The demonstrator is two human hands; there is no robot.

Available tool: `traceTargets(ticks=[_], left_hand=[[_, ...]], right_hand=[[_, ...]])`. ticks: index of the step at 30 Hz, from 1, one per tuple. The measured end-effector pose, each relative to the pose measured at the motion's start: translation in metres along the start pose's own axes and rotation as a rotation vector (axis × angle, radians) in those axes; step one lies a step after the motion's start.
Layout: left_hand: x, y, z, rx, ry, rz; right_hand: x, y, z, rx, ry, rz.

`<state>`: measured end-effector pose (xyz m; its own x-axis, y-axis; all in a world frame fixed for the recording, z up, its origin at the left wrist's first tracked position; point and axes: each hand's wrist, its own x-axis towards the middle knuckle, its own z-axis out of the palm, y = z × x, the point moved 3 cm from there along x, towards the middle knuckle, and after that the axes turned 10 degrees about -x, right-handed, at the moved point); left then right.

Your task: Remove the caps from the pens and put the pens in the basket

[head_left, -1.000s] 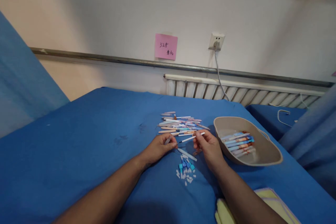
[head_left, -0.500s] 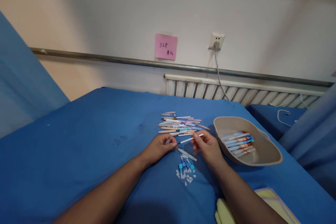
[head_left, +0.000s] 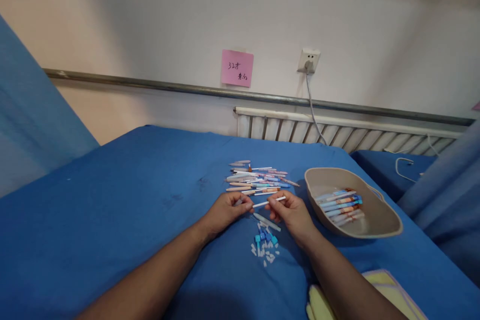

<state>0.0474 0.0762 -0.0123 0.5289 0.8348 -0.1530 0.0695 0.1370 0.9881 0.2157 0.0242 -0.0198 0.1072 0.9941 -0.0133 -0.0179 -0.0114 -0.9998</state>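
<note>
Refill [head_left: 268, 202] bridges hands; bare cloth [head_left: 131, 185] leftward.
Right hand [head_left: 292, 215] pinches refill, left hand [head_left: 225, 212] pinches pale barrel [head_left: 239, 202]; tray [head_left: 337, 180] close right. Refill now flatter, hands nearer.

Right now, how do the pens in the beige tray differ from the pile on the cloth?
Tray pens lie side by side, roughly parallel; the pile is scattered, crisscrossed. Tray pens sit in the beige tray, right of the right hand; the pile lies loose on the blue cloth beyond it. The pile includes thin white refills; tray pens look whole. Both mix blue and orange.
</note>
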Motion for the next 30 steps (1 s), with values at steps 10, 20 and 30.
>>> traceTargets(ticks=[10, 20, 30], left_hand=[[-0.002, 0.007, -0.006, -0.108, 0.017, 0.001], [0.002, 0.006, -0.015, 0.312, 0.066, 0.069], [-0.011, 0.014, -0.018, 0.727, -0.096, 0.134]], right_hand=[[-0.001, 0.004, -0.005, 0.209, 0.014, 0.066], [0.003, 0.01, -0.011, 0.135, 0.035, 0.046], [0.002, 0.004, -0.007, 0.058, 0.047, 0.052]])
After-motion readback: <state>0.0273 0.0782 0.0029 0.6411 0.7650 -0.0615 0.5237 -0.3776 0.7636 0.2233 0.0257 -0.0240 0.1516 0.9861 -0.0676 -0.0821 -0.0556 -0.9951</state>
